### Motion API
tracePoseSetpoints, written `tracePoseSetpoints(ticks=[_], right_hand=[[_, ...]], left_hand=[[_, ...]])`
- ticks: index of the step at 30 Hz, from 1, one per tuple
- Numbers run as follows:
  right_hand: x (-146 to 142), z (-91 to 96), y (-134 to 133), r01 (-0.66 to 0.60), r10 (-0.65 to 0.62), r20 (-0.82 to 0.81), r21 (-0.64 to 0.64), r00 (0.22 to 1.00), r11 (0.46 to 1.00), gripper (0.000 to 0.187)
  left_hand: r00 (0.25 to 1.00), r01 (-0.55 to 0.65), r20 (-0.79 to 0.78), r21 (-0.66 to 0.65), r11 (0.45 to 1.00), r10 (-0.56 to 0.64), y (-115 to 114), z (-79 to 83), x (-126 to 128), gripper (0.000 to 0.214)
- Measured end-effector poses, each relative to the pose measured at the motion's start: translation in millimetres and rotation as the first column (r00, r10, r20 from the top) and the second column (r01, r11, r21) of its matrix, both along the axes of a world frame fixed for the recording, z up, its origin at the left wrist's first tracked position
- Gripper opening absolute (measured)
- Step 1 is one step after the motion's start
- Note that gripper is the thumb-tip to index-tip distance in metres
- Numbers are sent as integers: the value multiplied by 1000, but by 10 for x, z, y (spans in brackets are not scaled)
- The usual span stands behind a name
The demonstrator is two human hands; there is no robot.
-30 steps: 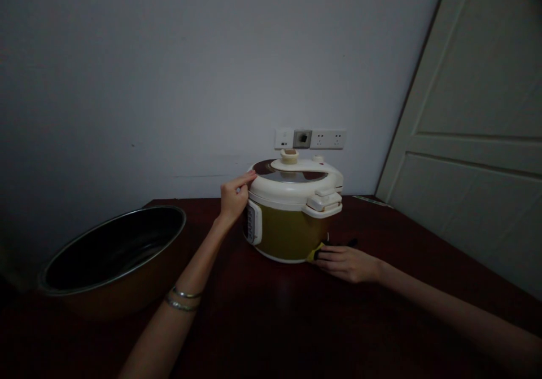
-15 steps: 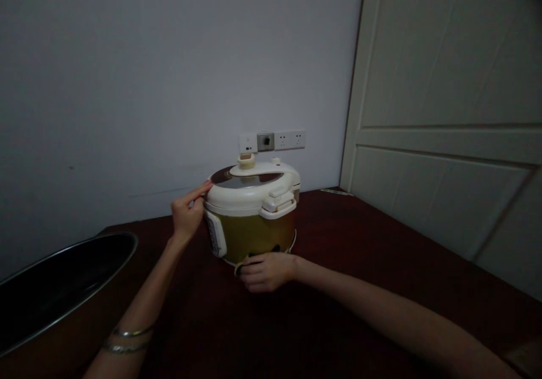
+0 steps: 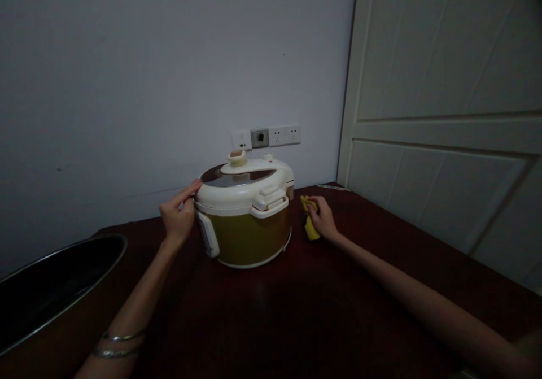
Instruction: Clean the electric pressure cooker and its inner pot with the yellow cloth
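Observation:
A white and gold electric pressure cooker (image 3: 249,238) stands on the dark red tabletop, its lid closed. At its left side, my left hand (image 3: 178,212) holds the lid's rim with the fingers pressed against the edge. My right hand (image 3: 324,221) is closed around a yellow cloth (image 3: 312,229), low over the table to the right of the cooker and apart from it. Part of the cloth hangs out below the fingers. The fingertips of my left hand are partly hidden by the rim.
A large dark pan (image 3: 59,288) with a shiny rim is at the lower left. Wall sockets (image 3: 284,135) are behind the cooker. A panelled white door (image 3: 440,192) borders the table on the right. A thin flat strip (image 3: 333,187) lies by the wall.
My right hand has moved with the yellow cloth from the cooker's lower front to the table at its right. My left hand stays at the lid rim. The view has shifted slightly.

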State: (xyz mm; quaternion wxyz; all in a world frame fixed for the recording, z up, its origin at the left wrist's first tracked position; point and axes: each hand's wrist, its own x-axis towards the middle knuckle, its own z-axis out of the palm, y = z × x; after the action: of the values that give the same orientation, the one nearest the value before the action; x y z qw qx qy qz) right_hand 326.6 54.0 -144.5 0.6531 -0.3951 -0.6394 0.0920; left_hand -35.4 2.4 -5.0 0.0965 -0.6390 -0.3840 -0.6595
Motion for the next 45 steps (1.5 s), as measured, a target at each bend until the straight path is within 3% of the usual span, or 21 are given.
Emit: tracePoseSetpoints(ticks=[3, 7, 12, 17, 21, 25, 28, 31, 34, 36, 38, 40, 41, 43, 45], right_hand=[[-98, 37, 217, 51, -95, -258, -172, 962, 984, 40], [-510, 47, 295, -139, -51, -485, -348, 873, 927, 40], [-874, 73, 69, -309, -21, -654, -386, 757, 869, 34], [-912, 280, -96, -312, -20, -711, -333, 703, 890, 37], [-926, 388, -10, -231, -59, -713, -303, 699, 925, 40], [-966, 300, 76, -142, -119, -688, -310, 716, 940, 42], [-1017, 144, -29, -103, -127, -644, -307, 754, 946, 44], [-1023, -64, -274, -62, -78, -557, -228, 827, 972, 42], [-934, -232, -586, 7, -6, -219, 4, 976, 1000, 40], [-848, -238, -806, 4, -9, 45, 101, 999, 995, 42], [-788, -116, -1013, -111, 24, 333, 243, 942, 964, 43], [-800, 127, -1170, -328, 47, 617, 350, 785, 877, 44], [-843, 278, -1218, -423, 40, 733, 345, 679, 838, 43], [-1015, 592, -1237, -497, 10, 814, 345, 581, 796, 39], [-1288, 863, -1163, -534, -86, 813, 454, 576, 713, 33]], left_hand=[[1000, -9, -7, 15, 1000, 9, 3, -12, 1, 38], [1000, -14, -2, 19, 1000, 14, 5, -27, 12, 39], [1000, -9, 23, 26, 1000, 8, 4, -38, 57, 39], [998, 3, 61, 22, 1000, -5, 2, -59, 94, 39], [998, 8, 70, 7, 1000, -9, 2, -73, 92, 38], [997, 41, 61, 17, 999, -42, 1, -76, 70, 38], [992, 70, 104, -18, 997, -67, 3, -58, 70, 38], [933, 206, 315, -76, 976, -172, 13, -5, 83, 34], [758, 405, 598, -117, 907, -261, 9, 79, 58, 31], [628, 518, 725, -118, 847, -283, -10, 141, 6, 30], [533, 586, 796, -103, 804, -287, -39, 200, -64, 27], [487, 601, 829, -90, 794, -275, -69, 249, -131, 24], [482, 595, 835, -89, 799, -266, -82, 268, -159, 24], [487, 570, 838, -91, 816, -247, -104, 297, -197, 21], [494, 555, 837, -93, 827, -237, -122, 315, -216, 19]])
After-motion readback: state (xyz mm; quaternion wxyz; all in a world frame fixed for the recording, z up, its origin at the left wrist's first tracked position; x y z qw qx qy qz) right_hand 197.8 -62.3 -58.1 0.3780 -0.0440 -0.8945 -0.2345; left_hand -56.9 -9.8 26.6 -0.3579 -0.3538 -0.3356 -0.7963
